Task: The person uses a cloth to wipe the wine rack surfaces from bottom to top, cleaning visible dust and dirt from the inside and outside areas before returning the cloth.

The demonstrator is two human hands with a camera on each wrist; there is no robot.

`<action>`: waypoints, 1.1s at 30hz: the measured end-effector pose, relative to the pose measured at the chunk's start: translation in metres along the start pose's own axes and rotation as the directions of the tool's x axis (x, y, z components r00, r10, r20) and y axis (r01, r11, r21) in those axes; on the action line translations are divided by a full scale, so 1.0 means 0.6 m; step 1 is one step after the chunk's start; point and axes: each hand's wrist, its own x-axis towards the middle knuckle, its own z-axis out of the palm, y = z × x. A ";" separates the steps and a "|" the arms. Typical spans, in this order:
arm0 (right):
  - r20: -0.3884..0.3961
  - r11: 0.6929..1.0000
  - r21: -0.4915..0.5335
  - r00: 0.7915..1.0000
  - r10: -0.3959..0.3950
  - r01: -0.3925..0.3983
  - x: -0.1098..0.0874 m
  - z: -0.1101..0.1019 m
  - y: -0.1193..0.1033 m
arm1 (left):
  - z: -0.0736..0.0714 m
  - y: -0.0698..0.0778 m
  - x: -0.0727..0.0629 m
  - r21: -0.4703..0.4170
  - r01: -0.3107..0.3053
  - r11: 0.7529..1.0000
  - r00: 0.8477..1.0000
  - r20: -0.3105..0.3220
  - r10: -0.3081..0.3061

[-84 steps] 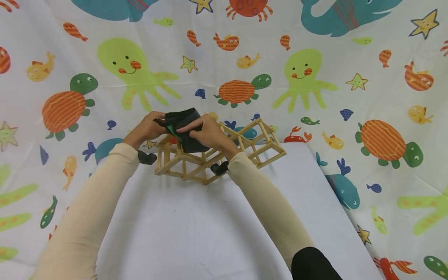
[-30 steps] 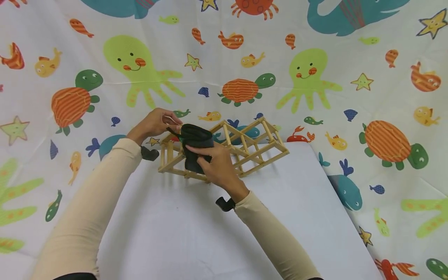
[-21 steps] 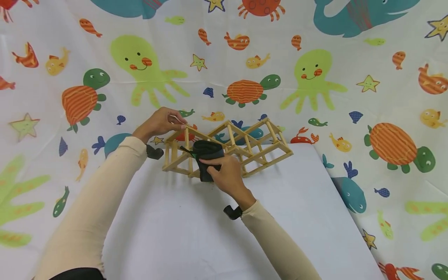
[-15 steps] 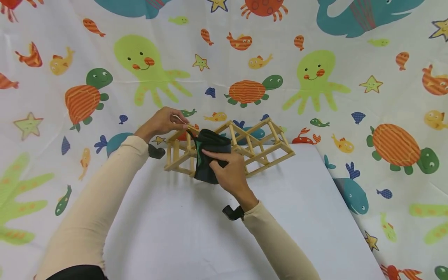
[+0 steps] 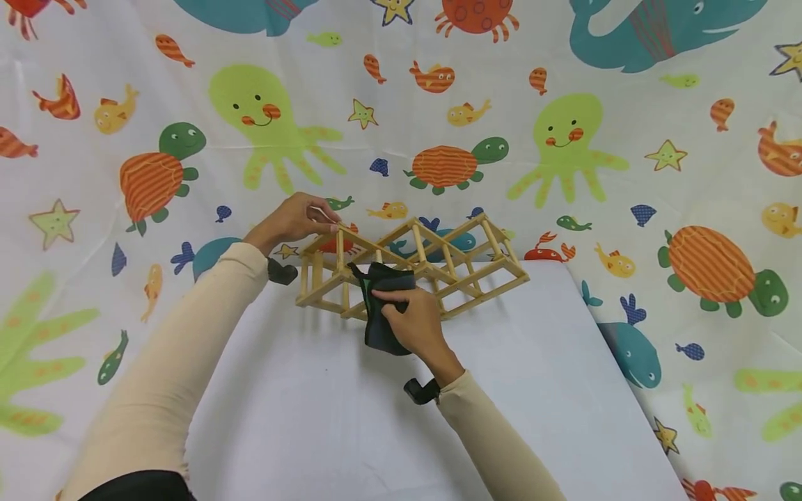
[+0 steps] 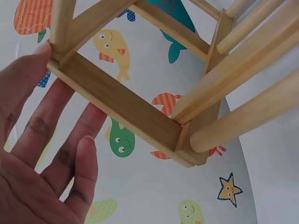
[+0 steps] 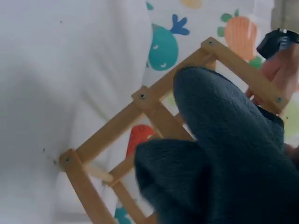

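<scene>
A light wooden rack point(image 5: 418, 242) of slats and dowels stands at the far side of the table. My left hand point(image 5: 294, 221) holds its upper left corner; in the left wrist view the thumb lies on the corner of the end slat point(image 6: 121, 102) and the other fingers reach behind it. My right hand point(image 5: 418, 321) pinches a folded dark cloth point(image 5: 379, 327) in front of the rack's middle. The right wrist view has this cloth point(image 7: 233, 130) large in front of the slats point(image 7: 110, 123), hiding part of them. Whether cloth and wood touch, I cannot tell.
A white-covered table point(image 5: 313, 417) spreads towards me. Behind it and at both sides hangs a white curtain point(image 5: 401, 104) printed with sea animals. Small dark specks lie on the table cover.
My left hand has let go of the cloth and taken the rack's corner. My right hand has carried the cloth down and to the right, with a brief rise in between.
</scene>
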 end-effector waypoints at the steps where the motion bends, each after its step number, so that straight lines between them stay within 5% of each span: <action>1: -0.017 0.999 0.025 1.000 -0.026 0.026 -0.003 -0.002 0.000 | 0.000 0.000 0.000 0.000 0.001 1.000 1.000 0.001 -0.001; 6: -0.073 0.950 0.216 0.974 -0.216 0.227 -0.002 0.013 -0.041 | -0.005 0.001 0.002 0.006 -0.029 1.000 1.000 0.005 0.029; 9: -0.023 0.928 0.259 0.962 -0.271 0.267 0.003 0.040 -0.064 | -0.006 0.001 0.001 0.009 -0.038 0.999 0.999 0.002 0.038; 17: 0.063 0.957 0.266 0.988 -0.139 0.118 0.000 0.103 -0.066 | -0.002 0.000 -0.001 0.008 -0.029 1.000 1.000 0.007 0.029; 23: 0.190 0.978 0.181 0.972 -0.137 0.103 -0.022 0.111 -0.070 | -0.001 0.005 -0.012 0.018 -0.021 1.000 1.000 -0.006 0.021; 29: 0.051 0.962 0.193 0.978 -0.204 0.191 -0.023 0.112 -0.079 | 0.004 0.013 -0.011 0.028 -0.022 0.999 1.000 0.004 0.022; 33: 0.040 0.964 0.230 0.988 -0.148 0.135 -0.019 0.121 -0.079 | 0.006 0.016 -0.012 0.042 -0.030 0.999 1.000 0.005 0.030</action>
